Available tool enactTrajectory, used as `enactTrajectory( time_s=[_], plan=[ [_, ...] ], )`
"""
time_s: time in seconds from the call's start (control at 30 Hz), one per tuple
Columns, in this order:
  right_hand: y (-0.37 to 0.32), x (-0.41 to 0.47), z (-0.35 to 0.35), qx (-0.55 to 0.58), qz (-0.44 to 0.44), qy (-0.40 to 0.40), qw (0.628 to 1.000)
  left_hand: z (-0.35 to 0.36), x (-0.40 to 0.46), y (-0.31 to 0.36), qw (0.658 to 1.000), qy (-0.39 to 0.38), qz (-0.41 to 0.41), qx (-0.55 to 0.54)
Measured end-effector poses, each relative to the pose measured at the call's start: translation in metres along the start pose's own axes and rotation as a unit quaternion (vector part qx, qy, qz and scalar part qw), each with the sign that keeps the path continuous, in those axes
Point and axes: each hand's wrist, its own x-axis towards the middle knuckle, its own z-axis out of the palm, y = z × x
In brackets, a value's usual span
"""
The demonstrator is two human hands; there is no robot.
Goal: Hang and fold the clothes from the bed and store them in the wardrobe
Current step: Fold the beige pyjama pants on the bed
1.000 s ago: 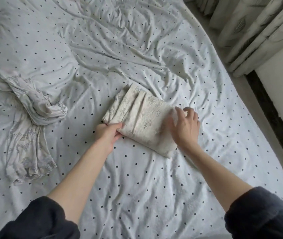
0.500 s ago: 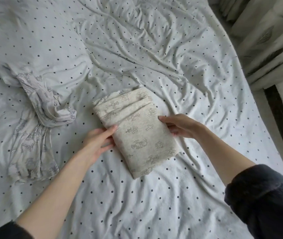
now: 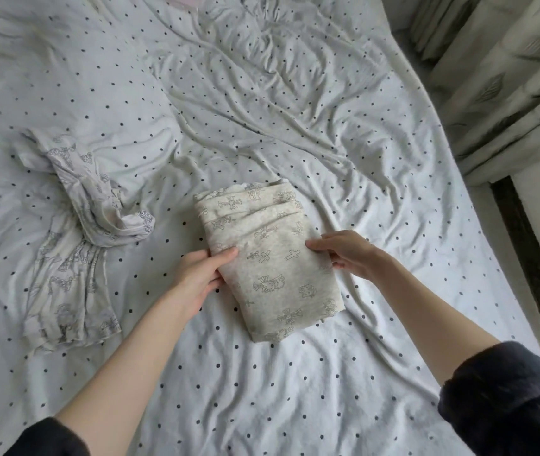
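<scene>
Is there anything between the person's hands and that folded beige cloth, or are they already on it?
Nothing visible is in the way. The left hand pinches the folded garment at its left edge and the right hand holds its right edge. The crumpled garment lies apart on the bed sheet. The wardrobe is out of view.

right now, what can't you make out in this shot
- Wardrobe: outside the head view.
- Underside of the folded garment: hidden against the bed sheet.
- Fingers of the left hand and right hand: tucked beneath its edges.
- Crumpled garment: type unclear, bunched up.
</scene>
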Motion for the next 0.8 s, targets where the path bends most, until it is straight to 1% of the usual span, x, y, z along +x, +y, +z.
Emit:
enactTrajectory(
  time_s=[0.07,0.17,0.3,0.37,0.43,0.53,0.6,0.67,0.8],
  plan=[
    [0.001,-0.021,-0.004,0.006,-0.010,0.010,1.000,0.001,-0.009,0.009,1.000,-0.004,0.014,0.019],
    [0.004,-0.056,-0.006,0.014,-0.022,0.036,0.999,0.008,-0.027,0.027,0.996,-0.042,0.041,0.061],
    [0.009,-0.117,-0.008,0.027,-0.048,0.112,0.992,0.024,-0.060,0.050,0.985,-0.111,0.078,0.111],
    [0.017,-0.161,-0.011,0.053,-0.070,0.161,0.983,0.037,-0.083,0.058,0.973,-0.161,0.093,0.135],
    [0.023,-0.192,-0.011,0.067,-0.080,0.188,0.977,0.046,-0.097,0.061,0.966,-0.189,0.105,0.145],
    [0.049,-0.261,-0.007,0.114,-0.098,0.266,0.952,0.069,-0.135,0.058,0.943,-0.256,0.113,0.179],
    [0.077,-0.311,0.005,0.147,-0.101,0.319,0.931,0.083,-0.166,0.051,0.916,-0.318,0.112,0.217],
    [0.103,-0.351,0.020,0.176,-0.102,0.352,0.914,0.093,-0.191,0.043,0.887,-0.373,0.107,0.250],
    [0.166,-0.432,0.065,0.234,-0.100,0.427,0.868,0.113,-0.247,0.014,0.813,-0.476,0.095,0.323]
  ],
)
